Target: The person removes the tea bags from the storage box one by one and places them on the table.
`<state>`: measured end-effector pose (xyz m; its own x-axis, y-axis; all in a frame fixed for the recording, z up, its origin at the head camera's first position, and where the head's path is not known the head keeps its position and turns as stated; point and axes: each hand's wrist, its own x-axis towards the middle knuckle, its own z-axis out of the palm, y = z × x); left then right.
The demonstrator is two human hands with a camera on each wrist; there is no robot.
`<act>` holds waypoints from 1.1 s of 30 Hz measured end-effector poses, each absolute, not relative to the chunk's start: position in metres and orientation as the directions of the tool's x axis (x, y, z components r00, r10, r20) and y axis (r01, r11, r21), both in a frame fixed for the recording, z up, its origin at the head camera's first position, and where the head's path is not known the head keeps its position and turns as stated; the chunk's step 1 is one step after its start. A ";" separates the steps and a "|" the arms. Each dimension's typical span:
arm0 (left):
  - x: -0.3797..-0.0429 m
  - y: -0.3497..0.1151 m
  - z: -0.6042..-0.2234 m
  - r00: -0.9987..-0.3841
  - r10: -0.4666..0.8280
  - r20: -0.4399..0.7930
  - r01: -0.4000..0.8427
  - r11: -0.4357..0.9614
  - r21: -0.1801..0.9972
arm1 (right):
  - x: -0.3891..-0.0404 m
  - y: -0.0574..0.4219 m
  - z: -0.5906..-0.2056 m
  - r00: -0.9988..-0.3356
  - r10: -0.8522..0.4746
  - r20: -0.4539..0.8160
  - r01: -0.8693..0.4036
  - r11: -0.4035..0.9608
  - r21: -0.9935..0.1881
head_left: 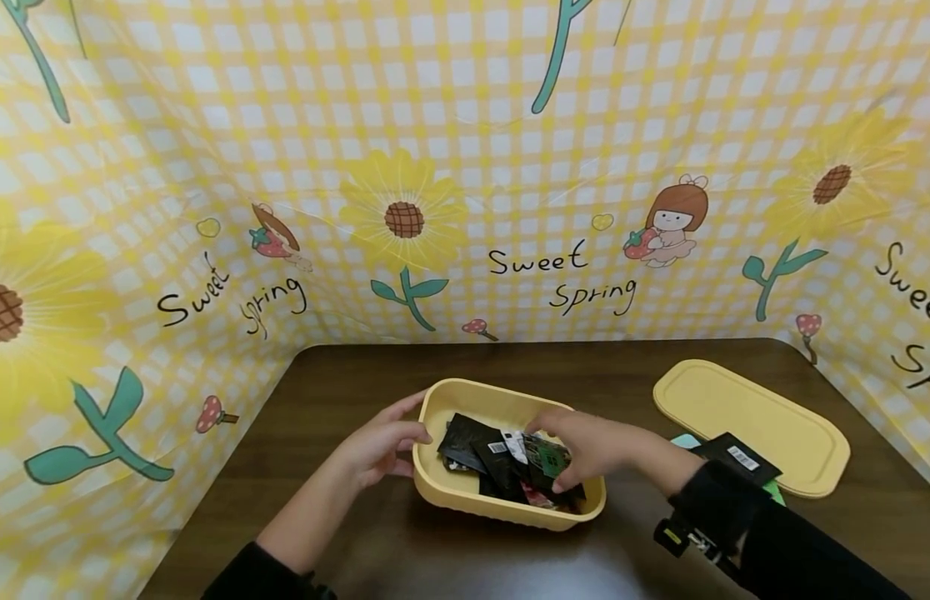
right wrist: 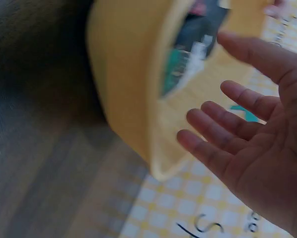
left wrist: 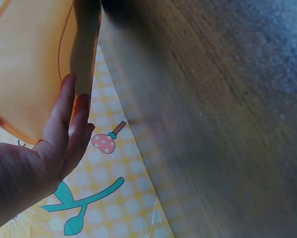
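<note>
Box (head_left: 472, 505): beneath the right grip (head_left: 596, 446)
Left grip (head_left: 378, 446): grasping the box's end
Right grip: released, over packets (head_left: 501, 463)

You can drop straight into the yellow box (head_left: 502, 402) from above on its left half, though the packets (head_left: 495, 462) eat up the floor there. Your right hand (head_left: 600, 446) crowds the right half, and your left hand (head_left: 382, 442) blocks the left end. Near side's got room along the tabletop (head_left: 525, 562) between your forearms. Going right, your own forearm cuts you off from the lid (head_left: 750, 412).
</note>
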<state>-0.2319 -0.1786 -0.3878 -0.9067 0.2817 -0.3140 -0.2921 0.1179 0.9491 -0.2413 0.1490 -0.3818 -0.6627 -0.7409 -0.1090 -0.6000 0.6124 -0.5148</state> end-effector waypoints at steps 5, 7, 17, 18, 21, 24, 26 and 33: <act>-0.232 -0.177 -0.388 -0.905 0.291 -0.310 -0.288 0.117 0.951 | -0.249 0.147 -0.397 -0.643 -0.741 -0.192 -0.560 0.626 -0.543; -0.232 -0.177 -0.389 -0.905 0.290 -0.311 -0.289 0.118 0.950 | -0.251 0.148 -0.402 -0.635 -0.750 -0.185 -0.565 0.615 -0.550; -0.231 -0.178 -0.388 -0.908 0.279 -0.312 -0.289 0.119 0.950 | -0.252 0.151 -0.407 -0.640 -0.761 -0.105 -0.615 0.590 -0.523; -0.231 -0.178 -0.388 -0.908 0.279 -0.312 -0.290 0.120 0.950 | -0.251 0.153 -0.405 -0.645 -0.757 -0.100 -0.610 0.589 -0.530; -0.230 -0.179 -0.389 -0.907 0.278 -0.315 -0.292 0.121 0.949 | -0.247 0.160 -0.394 -0.665 -0.744 -0.071 -0.595 0.584 -0.552; -0.230 -0.180 -0.389 -0.909 0.275 -0.314 -0.292 0.119 0.949 | -0.244 0.174 -0.380 -0.692 -0.721 -0.016 -0.584 0.573 -0.575; -0.230 -0.180 -0.389 -0.909 0.276 -0.313 -0.291 0.116 0.950 | -0.241 0.188 -0.371 -0.720 -0.693 0.015 -0.564 0.573 -0.595; -0.231 -0.180 -0.390 -0.907 0.283 -0.312 -0.292 0.112 0.950 | -0.225 0.256 -0.363 -0.830 -0.557 0.032 -0.451 0.635 -0.627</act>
<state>-0.2305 -0.1804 -0.3904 -0.9069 0.2826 -0.3125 -0.2922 0.1124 0.9497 -0.2255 0.2560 -0.3629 -0.8296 -0.5574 0.0317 -0.4506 0.6350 -0.6274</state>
